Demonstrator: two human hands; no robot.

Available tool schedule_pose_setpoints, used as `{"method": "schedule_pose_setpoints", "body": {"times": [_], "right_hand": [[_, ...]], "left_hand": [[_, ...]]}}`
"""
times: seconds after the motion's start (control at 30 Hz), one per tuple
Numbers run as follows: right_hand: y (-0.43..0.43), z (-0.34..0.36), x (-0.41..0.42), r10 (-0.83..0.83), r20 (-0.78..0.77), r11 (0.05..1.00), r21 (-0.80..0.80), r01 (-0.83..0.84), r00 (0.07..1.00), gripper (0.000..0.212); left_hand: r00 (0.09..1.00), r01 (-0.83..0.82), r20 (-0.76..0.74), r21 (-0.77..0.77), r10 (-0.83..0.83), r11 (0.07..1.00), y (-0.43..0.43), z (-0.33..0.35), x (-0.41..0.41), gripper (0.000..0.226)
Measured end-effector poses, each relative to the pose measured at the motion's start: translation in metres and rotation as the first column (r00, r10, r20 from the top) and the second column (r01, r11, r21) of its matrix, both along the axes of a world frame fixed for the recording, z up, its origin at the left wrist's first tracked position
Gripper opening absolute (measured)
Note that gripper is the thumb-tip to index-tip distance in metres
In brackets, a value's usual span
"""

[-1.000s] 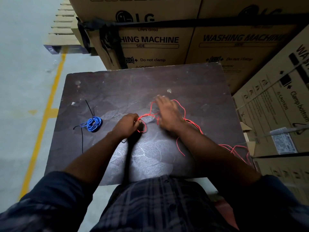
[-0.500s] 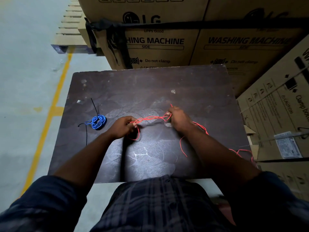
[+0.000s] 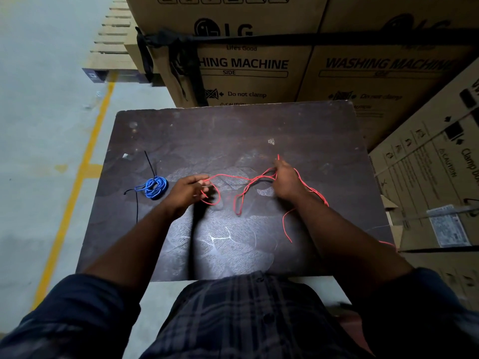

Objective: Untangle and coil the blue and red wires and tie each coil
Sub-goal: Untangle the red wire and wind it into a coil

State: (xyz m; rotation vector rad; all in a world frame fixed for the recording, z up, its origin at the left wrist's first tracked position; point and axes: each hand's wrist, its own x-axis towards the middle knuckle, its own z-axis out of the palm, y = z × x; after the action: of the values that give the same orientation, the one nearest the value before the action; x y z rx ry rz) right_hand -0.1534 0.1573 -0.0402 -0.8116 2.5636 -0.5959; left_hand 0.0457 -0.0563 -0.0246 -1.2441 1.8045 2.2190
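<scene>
Looking down over the dark table [image 3: 233, 130], I see the left hand [image 3: 185, 191] with fingers curled, pinching one end of the red wire [image 3: 233, 177]. The right hand [image 3: 286, 183], at 3 o'clock from it, grips the same wire with its fingers closed. A strand spans between the two hands, loose loops sag below it, and a tail trails off toward 4 o'clock. The blue wire [image 3: 155, 187] lies coiled just beside the left hand at 9 o'clock, a black tie [image 3: 149, 161] running across it. Cardboard boxes [image 3: 246, 63] at 12 and 3 o'clock are closed, so I cannot tell what is in them.
</scene>
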Motion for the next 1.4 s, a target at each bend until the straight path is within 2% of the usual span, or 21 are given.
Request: {"method": "schedule_pose_setpoints", "body": {"times": [0.13,0.23,0.3,0.4,0.5,0.57,0.63,0.77,0.83,0.9,1.0,1.13,1.27,1.33,1.4], "right_hand": [[0.003,-0.001,-0.01,-0.206,0.101,0.976,-0.054,0.212,0.973,0.066],[0.005,0.002,-0.009,-0.237,0.123,0.966,-0.077,0.247,0.964,0.055],[0.003,0.005,-0.005,-0.234,0.062,0.961,-0.133,0.24,0.97,0.048],[-0.01,0.011,0.009,-0.233,-0.146,0.95,-0.246,0.193,0.961,0.042],[-0.031,0.025,0.028,-0.061,-0.222,0.933,-0.359,-0.023,0.973,0.038],[-0.043,0.03,0.042,0.129,-0.134,0.904,-0.392,-0.172,0.982,0.032],[-0.053,0.031,0.054,0.264,-0.023,0.899,-0.357,-0.254,0.964,0.031],[-0.064,0.027,0.066,0.395,-0.019,0.876,-0.293,-0.383,0.918,0.047],[-0.068,0.024,0.067,0.441,0.011,0.852,-0.32,-0.415,0.897,0.04],[-0.07,0.023,0.069,0.451,0.023,0.842,-0.341,-0.417,0.892,0.024],[-0.075,0.024,0.07,0.375,0.068,0.873,-0.362,-0.327,0.925,0.009],[-0.078,0.021,0.065,0.158,0.242,0.932,-0.357,-0.064,0.957,0.007],[-0.083,0.016,0.065,0.083,0.307,0.955,-0.296,0.012,0.948,0.009],[-0.087,0.016,0.071,0.039,0.385,0.962,-0.264,0.07,0.922,0.02],[-0.093,0.02,0.079,0.036,0.581,0.936,-0.305,0.176,0.813,0.03]], "left_hand": [[0.988,-0.145,0.048,-0.034,0.146,0.989,-0.01,-0.002,0.003,0.031],[0.981,-0.179,0.06,-0.074,0.183,0.981,-0.009,-0.001,0.006,0.029],[0.982,-0.187,0.023,0.007,0.187,0.982,-0.008,-0.001,0.006,0.025],[0.986,-0.166,0.022,0.105,0.165,0.98,-0.007,0.0,0.003,0.026],[0.984,-0.168,-0.022,0.235,0.178,0.957,-0.003,0.002,-0.002,0.033],[0.981,-0.163,-0.052,0.281,0.184,0.946,-0.001,0.004,-0.005,0.036],[0.982,-0.143,-0.074,0.292,0.171,0.946,0.0,0.005,-0.006,0.038],[0.989,-0.085,-0.095,0.237,0.11,0.968,0.002,0.008,-0.007,0.035],[0.992,-0.056,-0.102,0.21,0.079,0.976,0.003,0.008,-0.005,0.033],[0.993,-0.03,-0.103,0.187,0.05,0.982,0.004,0.009,-0.003,0.029],[0.996,0.045,-0.077,0.101,-0.038,0.994,0.005,0.009,0.003,0.023],[0.977,0.211,-0.01,0.009,-0.211,0.977,0.004,0.009,0.012,0.01],[0.965,0.261,-0.003,-0.093,-0.262,0.961,0.003,0.018,0.015,0.012],[0.967,0.25,-0.022,-0.134,-0.255,0.959,0.002,0.022,0.014,0.012],[0.968,0.24,-0.04,-0.13,-0.247,0.962,0.002,0.027,0.013,0.012]]}}
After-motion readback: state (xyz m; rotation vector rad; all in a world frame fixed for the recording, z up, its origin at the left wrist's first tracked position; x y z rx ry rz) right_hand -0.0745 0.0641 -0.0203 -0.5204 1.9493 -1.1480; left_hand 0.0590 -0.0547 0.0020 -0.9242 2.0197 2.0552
